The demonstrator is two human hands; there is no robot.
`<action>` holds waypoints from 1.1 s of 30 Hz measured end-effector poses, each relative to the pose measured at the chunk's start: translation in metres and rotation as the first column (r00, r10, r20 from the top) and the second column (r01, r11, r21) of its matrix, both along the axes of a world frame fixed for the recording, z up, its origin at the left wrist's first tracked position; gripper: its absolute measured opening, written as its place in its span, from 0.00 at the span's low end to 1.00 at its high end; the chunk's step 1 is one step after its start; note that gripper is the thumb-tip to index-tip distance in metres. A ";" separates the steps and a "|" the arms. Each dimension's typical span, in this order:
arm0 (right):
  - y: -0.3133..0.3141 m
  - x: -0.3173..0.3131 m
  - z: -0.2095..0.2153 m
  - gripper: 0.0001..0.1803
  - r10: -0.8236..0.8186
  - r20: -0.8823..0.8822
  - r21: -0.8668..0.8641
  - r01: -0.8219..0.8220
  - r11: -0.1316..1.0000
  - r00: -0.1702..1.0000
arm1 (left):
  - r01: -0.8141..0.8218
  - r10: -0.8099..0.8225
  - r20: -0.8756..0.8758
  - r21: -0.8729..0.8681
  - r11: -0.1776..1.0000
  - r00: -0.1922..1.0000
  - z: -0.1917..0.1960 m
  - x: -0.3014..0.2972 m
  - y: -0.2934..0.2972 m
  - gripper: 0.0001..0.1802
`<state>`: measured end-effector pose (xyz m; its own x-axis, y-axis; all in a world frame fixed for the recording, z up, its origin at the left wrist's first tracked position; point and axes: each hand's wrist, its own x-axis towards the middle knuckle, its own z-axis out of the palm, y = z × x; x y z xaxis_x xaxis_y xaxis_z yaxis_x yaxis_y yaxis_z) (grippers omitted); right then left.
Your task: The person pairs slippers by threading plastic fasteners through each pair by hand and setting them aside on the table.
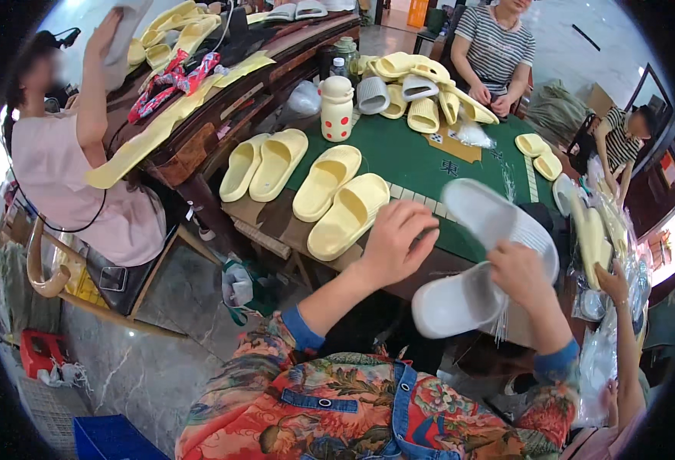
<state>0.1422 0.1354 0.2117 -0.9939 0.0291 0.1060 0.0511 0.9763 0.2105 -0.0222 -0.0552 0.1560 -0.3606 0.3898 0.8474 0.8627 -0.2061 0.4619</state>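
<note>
Nearest, two forearms in floral sleeves are reaching up from the near edge. Right hand [523, 274] is grasping a pair of white slides [484, 261], one lying across the other, at the near right edge of the green table [399, 153]. Left hand [395, 241] is resting curled just beside the upper white slide, fingertips touching its edge; whether it is gripping, cannot tell. Left of it, two pairs of yellow slides [330, 192] are lying side by side. Farther off, a spotted cream bottle [337, 109] is standing upright near a heap of yellow slides [422, 92].
</note>
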 end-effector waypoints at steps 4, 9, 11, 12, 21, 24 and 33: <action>-0.009 -0.038 -0.021 0.06 0.168 0.030 0.050 -0.169 0.984 0.985 | -0.246 0.204 -0.170 -0.283 0.927 0.964 -0.028 -0.015 0.016 0.16; -0.004 -0.048 -0.041 0.08 -0.104 -0.407 -0.375 -0.063 0.925 0.908 | -0.218 0.217 -0.091 -0.694 0.686 0.972 -0.105 -0.007 0.000 0.22; -0.001 -0.036 -0.056 0.06 -0.366 -0.598 -0.568 -0.055 0.821 0.713 | -0.249 0.215 -0.131 -0.640 0.727 0.968 -0.101 0.001 -0.008 0.21; -0.005 -0.026 -0.066 0.06 -0.531 -0.539 -0.719 -0.029 0.695 0.654 | -0.254 0.215 -0.136 -0.592 0.765 0.967 -0.101 0.001 -0.012 0.19; -0.032 0.006 -0.146 0.30 -0.697 -0.219 -0.852 0.214 0.478 0.683 | -0.201 0.201 -0.054 -0.484 0.851 0.978 -0.112 -0.031 0.032 0.18; -0.015 -0.004 -0.159 0.25 -0.706 -0.313 -0.783 0.248 0.571 0.635 | -0.299 0.233 -0.187 -0.572 0.764 0.954 -0.117 -0.010 0.034 0.22; 0.000 -0.012 -0.167 0.20 -0.700 -0.420 -0.746 0.219 0.629 0.578 | -0.135 0.089 -0.106 -0.603 0.786 0.990 -0.091 0.005 0.025 0.22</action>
<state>0.1303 0.1359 0.0452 -0.4846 0.7496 0.4508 0.4084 0.6496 -0.6413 -0.0167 -0.0302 0.0654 -0.3846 0.7925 0.4733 0.8959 0.1970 0.3981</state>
